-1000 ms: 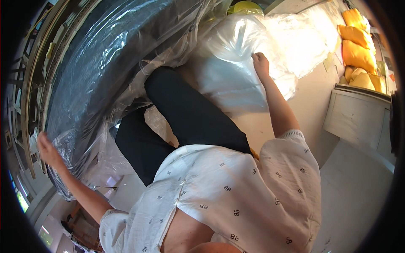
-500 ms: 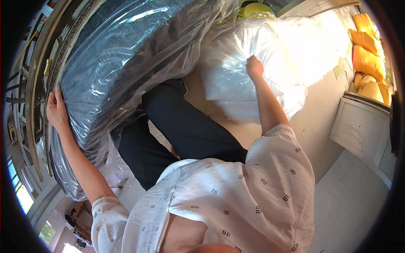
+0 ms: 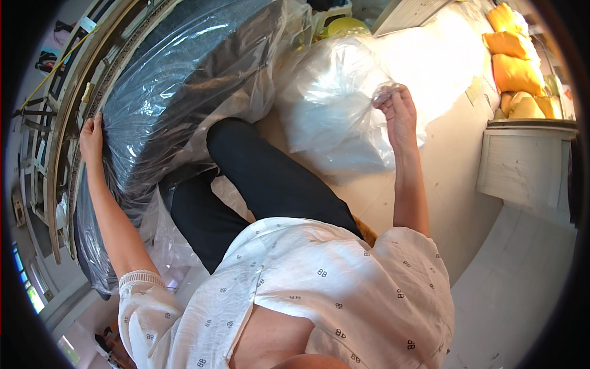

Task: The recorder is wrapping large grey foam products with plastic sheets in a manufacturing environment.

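Note:
My left hand pinches the edge of a large clear plastic sheet, pulling creases toward its fingers. Dark material lies beneath that sheet, close to a curved wooden frame. With its fingers closed on a gathered tuft of plastic, my right hand holds up part of a big translucent plastic bag. The bag bulges on the pale floor to the right of my legs; what it contains cannot be made out.
Stacked yellow-orange bundles rest on a white cabinet at the right. A yellow-green rounded thing sits at the far side beside a pale board. My dark-trousered legs stand between sheet and bag.
My right hand has moved right with the gathered plastic, turning so its fingers show. The bag's near part has drawn in. My left hand stays at the sheet's edge; the view has shifted slightly.

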Demonstrator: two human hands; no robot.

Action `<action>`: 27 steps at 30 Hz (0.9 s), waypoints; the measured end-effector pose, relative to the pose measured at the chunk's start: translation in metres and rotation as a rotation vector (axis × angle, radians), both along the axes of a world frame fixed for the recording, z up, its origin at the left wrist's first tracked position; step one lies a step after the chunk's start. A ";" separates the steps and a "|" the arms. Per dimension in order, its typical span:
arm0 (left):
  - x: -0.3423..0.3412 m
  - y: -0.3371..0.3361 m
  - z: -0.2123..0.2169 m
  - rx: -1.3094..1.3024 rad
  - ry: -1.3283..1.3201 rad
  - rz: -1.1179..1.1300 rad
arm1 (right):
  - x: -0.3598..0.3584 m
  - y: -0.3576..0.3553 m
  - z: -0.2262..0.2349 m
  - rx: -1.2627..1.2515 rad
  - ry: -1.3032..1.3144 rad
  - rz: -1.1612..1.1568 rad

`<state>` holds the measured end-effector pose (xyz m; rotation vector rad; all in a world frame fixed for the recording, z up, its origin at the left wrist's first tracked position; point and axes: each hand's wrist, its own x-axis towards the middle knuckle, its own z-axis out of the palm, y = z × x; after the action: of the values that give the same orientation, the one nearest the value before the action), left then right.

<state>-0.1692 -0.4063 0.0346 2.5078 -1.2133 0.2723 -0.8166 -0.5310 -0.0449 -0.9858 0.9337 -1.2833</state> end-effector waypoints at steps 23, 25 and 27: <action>-0.201 0.075 0.089 -0.598 0.478 -0.813 | 0.066 -0.006 0.174 -0.494 0.536 0.500; -0.171 0.101 0.092 -1.085 0.795 -0.542 | 0.097 0.049 0.162 -0.158 0.186 0.782; -0.102 0.111 0.085 -1.635 1.073 -1.347 | 0.174 0.132 0.181 0.470 0.223 1.224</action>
<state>-0.2715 -0.2953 0.1200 0.0781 -1.0329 -0.3176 -0.6425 -0.3990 0.1363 -1.0379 0.5457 0.0730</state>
